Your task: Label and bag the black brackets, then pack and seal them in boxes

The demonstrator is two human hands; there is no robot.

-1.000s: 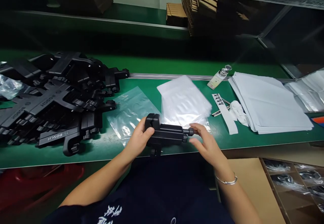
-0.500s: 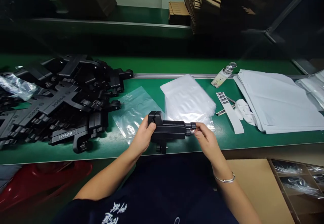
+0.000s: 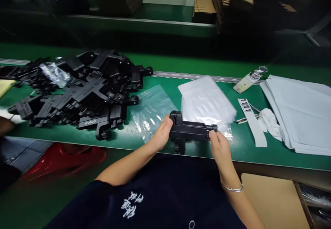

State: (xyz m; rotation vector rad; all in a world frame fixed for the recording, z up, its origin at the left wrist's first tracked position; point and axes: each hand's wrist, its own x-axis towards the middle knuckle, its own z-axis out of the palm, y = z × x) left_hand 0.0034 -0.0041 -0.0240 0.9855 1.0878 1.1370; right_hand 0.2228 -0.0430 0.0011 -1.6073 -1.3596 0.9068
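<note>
Fingers (image 3: 164, 122) of the left hand (image 3: 159, 137) are closed around the left end of a black plastic part (image 3: 190, 131), with the thumb on top. The right hand (image 3: 220, 148) pinches a small knob (image 3: 213, 128) at the other end between thumb and fingers. The part is held level in front of the person's dark blue shirt (image 3: 178, 194), over the front edge of a green table (image 3: 241, 148). I cannot tell if it touches the table. Next to the left hand, a clear bag (image 3: 153, 105) lies flat. Just behind the part is a pile of clear bags (image 3: 207, 98). Over on the left is a big heap of black parts (image 3: 90, 91), and some of them say BOSCH. A shiny, crinkly bag (image 3: 55, 74) sits on the heap. On the right there is a little bottle (image 3: 247, 82) with a silver top, and a long white strip (image 3: 256, 129) with black marks at one end. Beside the strip is a crumpled white thing (image 3: 270, 122), and next to that is a stack of big white sheets (image 3: 302, 111). A silver bracelet (image 3: 234, 188) is on the right wrist. Under the table on the left is something red and shiny (image 3: 69, 160).
</note>
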